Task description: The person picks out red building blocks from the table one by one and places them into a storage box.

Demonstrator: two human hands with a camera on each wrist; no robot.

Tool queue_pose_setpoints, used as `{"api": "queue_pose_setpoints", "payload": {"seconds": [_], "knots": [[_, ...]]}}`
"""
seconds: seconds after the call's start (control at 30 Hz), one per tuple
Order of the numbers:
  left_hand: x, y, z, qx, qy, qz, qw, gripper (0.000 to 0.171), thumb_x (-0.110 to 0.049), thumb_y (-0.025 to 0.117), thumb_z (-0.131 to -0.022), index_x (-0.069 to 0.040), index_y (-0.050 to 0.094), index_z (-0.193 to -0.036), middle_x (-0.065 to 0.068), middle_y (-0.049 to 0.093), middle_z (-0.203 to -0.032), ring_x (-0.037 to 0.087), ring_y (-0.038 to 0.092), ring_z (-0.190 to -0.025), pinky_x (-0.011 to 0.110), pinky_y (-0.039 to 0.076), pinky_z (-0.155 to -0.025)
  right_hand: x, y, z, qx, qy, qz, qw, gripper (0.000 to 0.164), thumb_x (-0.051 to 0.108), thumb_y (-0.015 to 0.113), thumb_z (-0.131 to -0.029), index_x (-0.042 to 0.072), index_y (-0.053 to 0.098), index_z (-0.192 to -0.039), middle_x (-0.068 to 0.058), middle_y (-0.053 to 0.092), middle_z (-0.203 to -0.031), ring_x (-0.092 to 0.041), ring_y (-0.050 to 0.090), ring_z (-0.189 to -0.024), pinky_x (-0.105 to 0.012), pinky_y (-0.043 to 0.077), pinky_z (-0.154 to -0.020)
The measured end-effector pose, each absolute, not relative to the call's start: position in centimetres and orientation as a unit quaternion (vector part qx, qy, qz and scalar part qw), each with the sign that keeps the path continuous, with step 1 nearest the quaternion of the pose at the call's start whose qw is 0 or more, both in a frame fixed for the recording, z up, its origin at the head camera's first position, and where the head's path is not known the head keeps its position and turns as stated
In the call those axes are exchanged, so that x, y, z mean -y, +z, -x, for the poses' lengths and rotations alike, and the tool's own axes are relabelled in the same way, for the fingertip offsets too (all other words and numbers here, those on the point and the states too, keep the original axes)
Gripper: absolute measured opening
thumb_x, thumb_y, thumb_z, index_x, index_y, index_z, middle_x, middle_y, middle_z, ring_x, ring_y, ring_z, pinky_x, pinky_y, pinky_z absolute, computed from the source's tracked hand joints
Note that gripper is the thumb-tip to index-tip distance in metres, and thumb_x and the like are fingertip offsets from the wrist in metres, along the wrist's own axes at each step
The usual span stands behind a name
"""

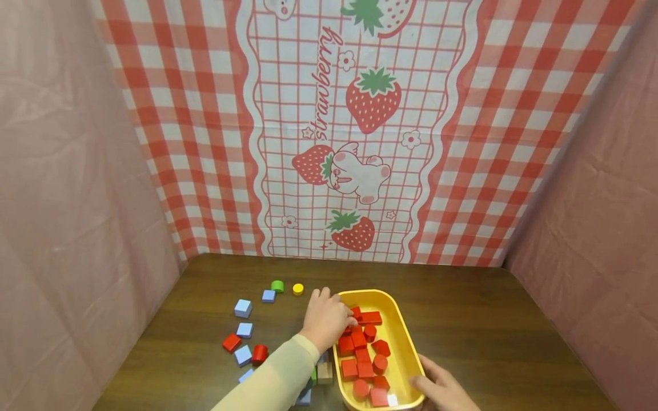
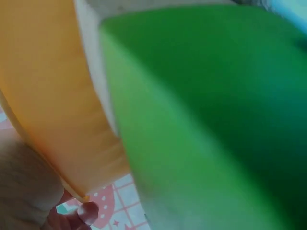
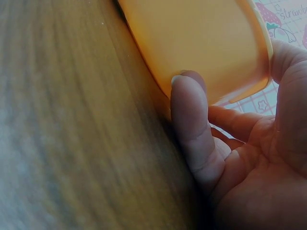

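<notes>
A yellow plastic tray (image 1: 400, 337) stands at the front of the table with many red blocks (image 1: 364, 354) gathered mostly along its left side. My left hand (image 1: 325, 319) reaches over the tray's left rim, fingertips down among the red blocks at the far end. Whether it pinches one is hidden; in the left wrist view the hand (image 2: 29, 179) is cut off at the rim. At the tray's near right side my right hand (image 1: 438, 385) grips the rim, thumb over the top. The right wrist view shows its fingers (image 3: 189, 108) against the outer wall.
Left of the tray lie several light blue blocks (image 1: 243, 308), a red block (image 1: 232, 342), a red rounded block (image 1: 259, 354), a green block (image 1: 277, 286) and a yellow disc (image 1: 298, 289). A plain wooden block (image 1: 325, 374) sits beside the tray, partly under my left forearm. A checked cloth (image 1: 205, 142) hangs behind.
</notes>
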State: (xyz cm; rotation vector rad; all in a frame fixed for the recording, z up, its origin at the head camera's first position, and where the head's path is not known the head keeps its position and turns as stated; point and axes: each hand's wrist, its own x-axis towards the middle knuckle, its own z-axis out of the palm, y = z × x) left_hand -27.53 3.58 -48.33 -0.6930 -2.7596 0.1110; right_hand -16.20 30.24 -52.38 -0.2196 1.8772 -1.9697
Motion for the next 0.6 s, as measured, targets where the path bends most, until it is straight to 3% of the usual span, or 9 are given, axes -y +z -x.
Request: {"api": "queue_pose_setpoints", "payload": {"seconds": [0.17,0.4,0.5,0.6], "knots": [[-3.7,-48.3,27.6,0.960,0.064,0.239,0.133,0.035,-0.063,0.059,-0.087,-0.036,0.079,-0.080,-0.009,0.065,-0.073,0.021,0.039,-0.072,0.037,0.032,-0.065,-30.2,-52.3,16.2,-0.671,-0.708,0.078,0.203,0.067,0.007,0.050,-0.099,-0.018,0.011,-0.147,-0.027,0.059,-0.114,-0.043,0.061,-0.093,-0.051,0.056,-0.075],[-3.7,-48.2,27.6,0.962,0.054,0.235,0.132,0.055,-0.065,0.058,-0.088,-0.023,0.063,-0.052,-0.006,0.055,-0.059,0.022,0.041,-0.071,0.036,0.034,-0.066,-30.2,-52.3,16.2,-0.672,-0.709,0.069,0.201,0.066,0.007,0.051,-0.098,-0.018,0.013,-0.147,-0.027,0.059,-0.114,-0.043,0.062,-0.092,-0.049,0.057,-0.074],[-3.4,-48.2,27.5,0.960,0.036,0.238,0.142,0.053,-0.063,0.055,-0.091,-0.023,0.069,-0.059,-0.006,0.059,-0.066,0.021,0.043,-0.073,0.036,0.036,-0.067,-30.2,-52.3,16.1,-0.667,-0.713,0.065,0.206,0.067,0.006,0.051,-0.098,-0.018,0.012,-0.147,-0.027,0.059,-0.115,-0.043,0.061,-0.093,-0.050,0.056,-0.075],[-2.6,-48.1,27.3,0.958,-0.016,0.234,0.166,0.039,-0.057,0.056,-0.094,-0.025,0.078,-0.087,-0.006,0.067,-0.088,0.019,0.048,-0.083,0.035,0.041,-0.074,-30.1,-52.1,16.0,-0.666,-0.713,0.058,0.211,0.067,0.007,0.051,-0.098,-0.018,0.012,-0.147,-0.027,0.058,-0.115,-0.043,0.062,-0.092,-0.051,0.056,-0.075]]}}
